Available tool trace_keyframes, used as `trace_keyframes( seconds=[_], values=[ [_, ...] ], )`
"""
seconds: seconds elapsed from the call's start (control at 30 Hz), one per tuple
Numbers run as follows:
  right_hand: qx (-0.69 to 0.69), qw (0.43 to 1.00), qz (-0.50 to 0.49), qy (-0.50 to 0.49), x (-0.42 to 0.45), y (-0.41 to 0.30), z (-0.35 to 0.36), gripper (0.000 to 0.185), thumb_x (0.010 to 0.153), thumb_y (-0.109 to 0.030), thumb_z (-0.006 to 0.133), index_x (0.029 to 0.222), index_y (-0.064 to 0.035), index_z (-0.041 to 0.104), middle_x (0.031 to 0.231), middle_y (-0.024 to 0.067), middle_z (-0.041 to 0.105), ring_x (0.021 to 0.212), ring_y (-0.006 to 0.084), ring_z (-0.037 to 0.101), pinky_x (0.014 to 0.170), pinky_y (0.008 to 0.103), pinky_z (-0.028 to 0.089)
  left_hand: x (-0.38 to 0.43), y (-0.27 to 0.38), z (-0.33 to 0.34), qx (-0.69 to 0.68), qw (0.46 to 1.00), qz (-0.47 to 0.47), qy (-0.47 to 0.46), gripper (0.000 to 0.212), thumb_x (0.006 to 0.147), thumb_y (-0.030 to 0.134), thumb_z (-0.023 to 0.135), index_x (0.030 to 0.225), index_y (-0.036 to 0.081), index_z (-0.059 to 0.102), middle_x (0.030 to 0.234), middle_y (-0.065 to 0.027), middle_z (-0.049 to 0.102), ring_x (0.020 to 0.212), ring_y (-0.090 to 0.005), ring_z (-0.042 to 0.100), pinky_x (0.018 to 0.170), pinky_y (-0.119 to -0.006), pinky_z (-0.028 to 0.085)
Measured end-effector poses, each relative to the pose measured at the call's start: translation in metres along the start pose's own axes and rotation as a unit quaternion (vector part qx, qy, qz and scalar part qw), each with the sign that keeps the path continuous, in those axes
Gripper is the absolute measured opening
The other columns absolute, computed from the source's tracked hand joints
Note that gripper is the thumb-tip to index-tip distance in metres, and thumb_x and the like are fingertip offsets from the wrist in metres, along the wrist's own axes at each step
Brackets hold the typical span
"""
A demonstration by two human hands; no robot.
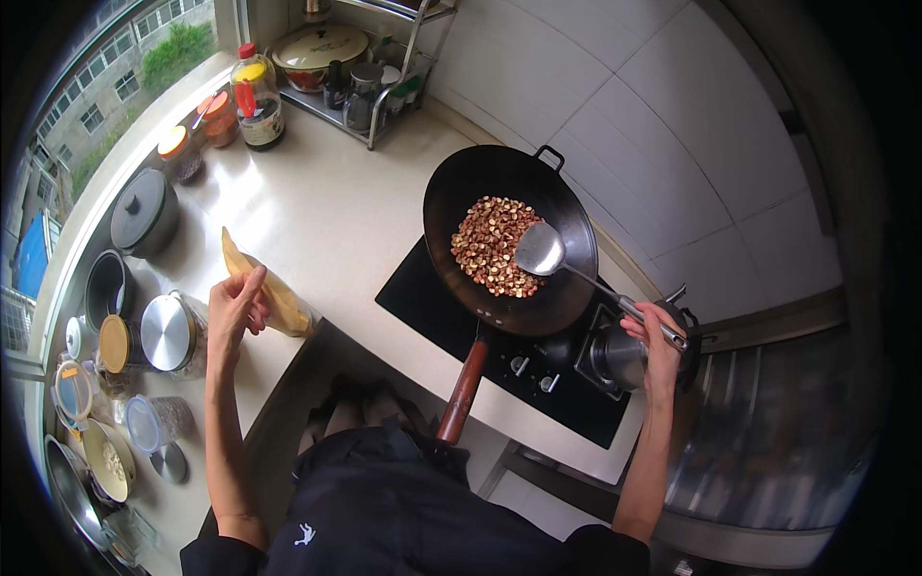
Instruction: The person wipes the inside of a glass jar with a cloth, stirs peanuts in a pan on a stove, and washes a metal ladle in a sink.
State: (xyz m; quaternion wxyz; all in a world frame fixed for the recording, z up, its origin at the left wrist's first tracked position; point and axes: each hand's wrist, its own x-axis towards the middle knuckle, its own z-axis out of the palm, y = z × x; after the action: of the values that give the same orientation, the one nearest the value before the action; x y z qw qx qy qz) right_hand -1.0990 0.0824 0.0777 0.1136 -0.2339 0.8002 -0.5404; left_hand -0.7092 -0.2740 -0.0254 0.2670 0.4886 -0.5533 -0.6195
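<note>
My right hand (657,338) grips the handle of a metal wok spatula (540,249). Its blade rests on a heap of reddish-brown and pale split nuts or beans (491,241) inside a dark wok (508,317). Toward me points the wok's reddish wooden handle (463,392), which neither hand touches. On the left, my left hand (236,306) has its fingers curled and overlaps the edge of a brown paper bag (284,306) at the counter's corner. Whether those fingers touch the bag cannot be told.
The wok sits over a black glass gas hob (409,288) with knobs in front. A metal pot (621,353) stands under my right hand. Jars, including a silver-lidded one (167,333), and a lidded dark pot (144,212) line the window side. A metal rack (378,119) stands behind.
</note>
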Motion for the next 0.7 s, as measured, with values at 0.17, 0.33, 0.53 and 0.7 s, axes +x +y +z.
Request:
trace_keyframes(
  seconds=[0.17,0.33,0.53,0.7],
  values=[
    [0.021,0.999,0.025,0.004,0.002,-0.008,-0.002,0.027,0.093,-0.02,0.054,0.102,0.0044,0.061,0.083,0.0102,0.066,0.072,0.0158,0.067,0.065,0.0224,0.051,-0.01,-0.003,0.003,0.029,0.999,0.025,0.019,0.039,0.084,0.037,0.065,0.064,0.006,0.054,0.05,-0.0014,0.053,0.034,-0.0055,0.046,0.031,-0.017,0.031],
    [-0.136,0.991,-0.006,0.014,0.026,-0.046,0.003,0.025,0.091,-0.02,0.053,0.094,0.0021,0.064,0.074,0.0085,0.065,0.065,0.0126,0.065,0.058,0.0206,0.048,-0.022,0.013,0.015,0.12,0.991,0.018,0.065,0.044,0.082,0.039,0.066,0.057,0.005,0.053,0.047,-0.0016,0.052,0.036,-0.0066,0.047,0.035,-0.019,0.033],
    [-0.234,0.972,0.037,0.006,0.067,-0.074,0.021,0.029,0.084,-0.025,0.055,0.088,0.0007,0.067,0.067,0.0087,0.064,0.053,0.0137,0.062,0.051,0.0214,0.048,-0.013,0.025,0.02,0.29,0.948,0.055,0.118,0.055,0.081,0.048,0.061,0.052,0.002,0.056,0.042,-0.0048,0.052,0.039,-0.0135,0.053,0.044,-0.026,0.042],
    [-0.084,0.995,0.043,0.036,0.079,-0.017,0.051,0.03,0.086,-0.026,0.055,0.09,0.0011,0.066,0.07,0.0107,0.065,0.056,0.016,0.065,0.053,0.0226,0.05,-0.005,0.016,0.02,0.322,0.936,0.074,0.118,0.049,0.081,0.041,0.058,0.053,0.0,0.058,0.043,-0.007,0.053,0.04,-0.0171,0.055,0.047,-0.028,0.044]
  ],
)
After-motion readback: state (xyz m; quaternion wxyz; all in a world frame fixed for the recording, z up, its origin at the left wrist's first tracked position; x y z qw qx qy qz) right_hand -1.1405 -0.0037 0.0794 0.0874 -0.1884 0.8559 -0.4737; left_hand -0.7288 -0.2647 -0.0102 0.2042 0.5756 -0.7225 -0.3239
